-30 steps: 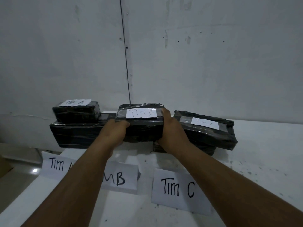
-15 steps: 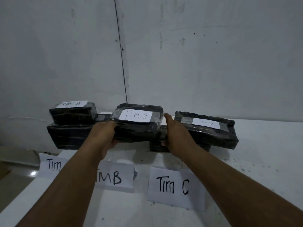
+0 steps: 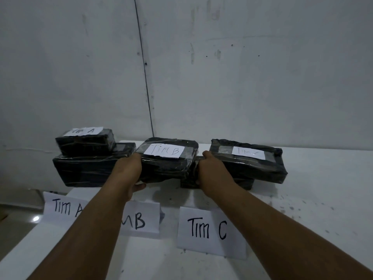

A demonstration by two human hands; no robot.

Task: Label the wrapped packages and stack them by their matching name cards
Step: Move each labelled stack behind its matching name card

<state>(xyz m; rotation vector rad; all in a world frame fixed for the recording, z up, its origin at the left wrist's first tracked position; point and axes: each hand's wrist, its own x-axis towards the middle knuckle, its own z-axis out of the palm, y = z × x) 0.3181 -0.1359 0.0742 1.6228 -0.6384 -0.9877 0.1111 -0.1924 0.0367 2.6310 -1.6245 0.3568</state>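
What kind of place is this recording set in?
Probably a bare storeroom or packing area: a plain marked wall, a white table with black wrapped packages and handwritten name cards.

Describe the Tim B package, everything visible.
The Tim B package is a flat, rounded-corner block wrapped in glossy black plastic film with clear tape bands. A white paper label hand-lettered "Tim B" lies on its top face. It sits roughly level, middle of the three groups, behind the Tim B name card. The left hand grips its left end, thumb underneath; the right hand is at its right end. Whether it rests on the table cannot be told.
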